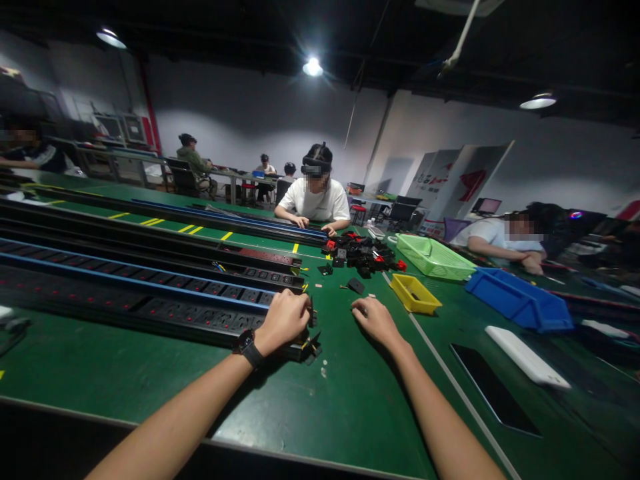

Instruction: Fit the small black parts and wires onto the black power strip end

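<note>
My left hand (pixel 284 321), with a black watch on its wrist, is closed over the right end of a long black power strip (pixel 190 313). Its fingertips meet a small black end piece (pixel 313 313) there; the exact grip is partly hidden. Another black end piece (pixel 311 348) sits at the end of the nearest strip, standing off at an angle. To the right, my right hand (pixel 377 321) rests low over the green table with its fingers curled in. What its fingertips hold, if anything, cannot be made out. A loose black plate (pixel 355 285) lies just beyond it.
More long strips (pixel 270 275) lie parallel on the left. Beyond my hands are a heap of black and red parts (pixel 363 253), a yellow tray (pixel 415 294), a green basket (pixel 435 257) and a blue bin (pixel 517 300). A phone (pixel 495 390) lies right. A co-worker (pixel 317 200) sits opposite.
</note>
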`<state>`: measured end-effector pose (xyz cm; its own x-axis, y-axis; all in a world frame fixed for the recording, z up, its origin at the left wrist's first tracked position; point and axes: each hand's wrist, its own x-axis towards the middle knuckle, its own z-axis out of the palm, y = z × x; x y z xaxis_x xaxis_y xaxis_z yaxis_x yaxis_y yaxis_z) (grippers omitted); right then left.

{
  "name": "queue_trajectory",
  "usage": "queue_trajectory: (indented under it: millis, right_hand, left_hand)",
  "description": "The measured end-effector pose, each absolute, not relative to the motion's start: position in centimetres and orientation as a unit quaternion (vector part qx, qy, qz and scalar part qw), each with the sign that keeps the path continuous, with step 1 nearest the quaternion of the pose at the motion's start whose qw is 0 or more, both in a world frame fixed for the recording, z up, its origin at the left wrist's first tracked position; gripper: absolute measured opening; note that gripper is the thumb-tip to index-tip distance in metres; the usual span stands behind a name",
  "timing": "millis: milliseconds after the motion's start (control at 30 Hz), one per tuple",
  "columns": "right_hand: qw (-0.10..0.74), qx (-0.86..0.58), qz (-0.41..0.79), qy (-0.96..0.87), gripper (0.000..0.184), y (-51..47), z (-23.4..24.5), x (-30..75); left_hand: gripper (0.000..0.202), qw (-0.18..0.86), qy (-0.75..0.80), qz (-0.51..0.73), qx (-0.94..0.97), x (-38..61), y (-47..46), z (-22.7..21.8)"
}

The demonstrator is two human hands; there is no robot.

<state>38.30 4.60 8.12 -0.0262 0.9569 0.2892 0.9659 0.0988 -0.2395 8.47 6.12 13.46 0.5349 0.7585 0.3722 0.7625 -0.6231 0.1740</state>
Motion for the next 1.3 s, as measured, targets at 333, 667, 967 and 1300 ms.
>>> queue_trajectory:
  millis: [333,667,967,1300]
  right_hand:
    - [0.303,-0.751,-0.038,-0.585,0.036,6.6,7.3,40.3]
    - [0.209,-0.78,0.031,-0.589,0.071,14.5,5.8,43.4]
    - [0.233,-0.756,-0.041,-0.61,0.053,14.0,7.5,42.5]
    - [0.133,-0.697,-0.1,-0.697,0.021,13.9,10.0,35.7]
  left_hand:
    - [0.018,-0.013,-0.44,-0.217,-0.871,8.4,5.9,13.6]
    - [0.017,-0.032,-0.446,-0.225,-0.866,8.5,6.0,13.2]
    - [0.017,-0.034,-0.442,-0.22,-0.869,8.7,6.2,13.1]
    - [0.019,-0.028,-0.443,-0.218,-0.869,7.7,6.5,16.2]
